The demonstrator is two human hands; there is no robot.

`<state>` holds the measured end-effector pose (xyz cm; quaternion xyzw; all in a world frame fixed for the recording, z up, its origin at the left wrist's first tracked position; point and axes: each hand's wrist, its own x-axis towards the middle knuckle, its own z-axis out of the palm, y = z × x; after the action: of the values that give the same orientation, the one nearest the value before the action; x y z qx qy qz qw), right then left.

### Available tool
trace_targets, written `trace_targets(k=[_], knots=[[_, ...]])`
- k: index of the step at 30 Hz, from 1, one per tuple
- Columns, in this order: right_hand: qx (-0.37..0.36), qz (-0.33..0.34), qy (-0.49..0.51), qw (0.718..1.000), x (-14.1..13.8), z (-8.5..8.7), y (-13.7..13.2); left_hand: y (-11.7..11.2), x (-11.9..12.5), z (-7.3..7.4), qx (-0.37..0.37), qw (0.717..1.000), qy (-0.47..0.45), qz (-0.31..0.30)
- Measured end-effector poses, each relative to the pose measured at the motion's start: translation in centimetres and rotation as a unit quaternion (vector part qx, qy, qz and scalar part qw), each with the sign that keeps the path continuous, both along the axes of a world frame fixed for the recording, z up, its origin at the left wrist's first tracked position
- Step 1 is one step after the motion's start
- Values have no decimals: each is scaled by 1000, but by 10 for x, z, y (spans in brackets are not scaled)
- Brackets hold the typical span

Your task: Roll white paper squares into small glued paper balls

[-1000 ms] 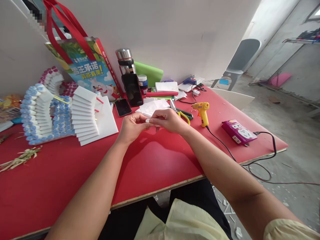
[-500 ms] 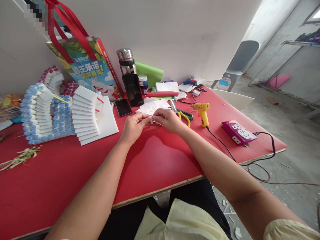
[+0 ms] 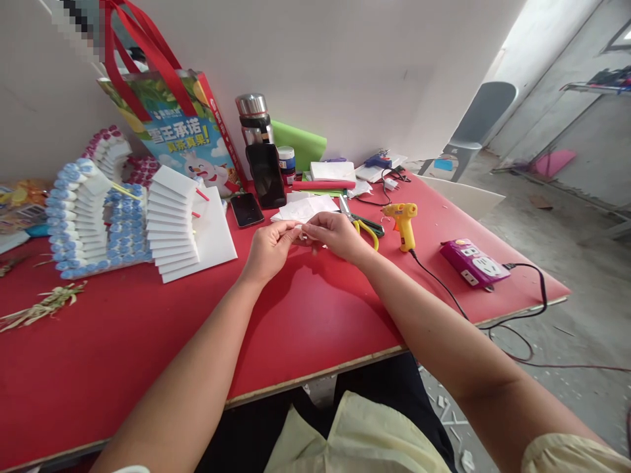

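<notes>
My left hand [image 3: 269, 253] and my right hand [image 3: 338, 238] meet above the red table, thumbs and fingers pinched together. Between the fingertips is a small white piece of paper [image 3: 299, 227], mostly hidden by the fingers. Just behind the hands lie loose white paper sheets [image 3: 303, 207]. Pliers with yellow handles [image 3: 365, 230] rest close to my right hand, and a yellow glue gun [image 3: 404, 223] stands further right. Nearest to my left hand on the far side is a flat phone [image 3: 246, 210].
On the left stand white fan-shaped foam pieces [image 3: 172, 226] and blue-and-white stacked rolls [image 3: 73, 217]. Behind are a printed bag [image 3: 182, 131], a thermos [image 3: 252, 118] and an upright phone [image 3: 266, 176]. A purple power strip [image 3: 473, 263] with a cable sits near the right table edge [image 3: 552, 297].
Both hands stay pinched together in nearly the same place, with the fingers shifted slightly around the white piece of paper. The whole view has moved a little.
</notes>
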<state>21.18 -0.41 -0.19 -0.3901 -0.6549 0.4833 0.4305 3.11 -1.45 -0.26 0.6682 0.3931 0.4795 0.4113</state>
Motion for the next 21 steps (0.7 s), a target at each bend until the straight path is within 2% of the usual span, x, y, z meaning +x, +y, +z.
trace_targets(k=[4, 7, 11, 16, 17, 18, 20, 21], knots=[[57, -42, -68, 995, 4, 4, -1, 5, 1, -5, -25, 999, -42, 9], [89, -81, -123, 985, 3, 2, -2, 6, 1, -8, -24, 999, -40, 14], [115, -96, -161, 975, -2, -1, -4, 6, 7, -11, -19, 998, -54, 27], [196, -166, -288, 922, -7, 3, -8, 7, 15, -14, -62, 989, -121, 48], [194, -163, -284, 925, -8, 4, -8, 7, 14, -14, -66, 989, -126, 46], [172, -148, -252, 941, -7, 5, -8, 7, 12, -13, -63, 990, -122, 42], [63, -91, -122, 986, -4, 7, -5, 7, 7, -11, -37, 995, -88, 40], [-17, -55, -43, 997, -2, 8, -3, 7, 4, -10, -20, 997, -65, 41]])
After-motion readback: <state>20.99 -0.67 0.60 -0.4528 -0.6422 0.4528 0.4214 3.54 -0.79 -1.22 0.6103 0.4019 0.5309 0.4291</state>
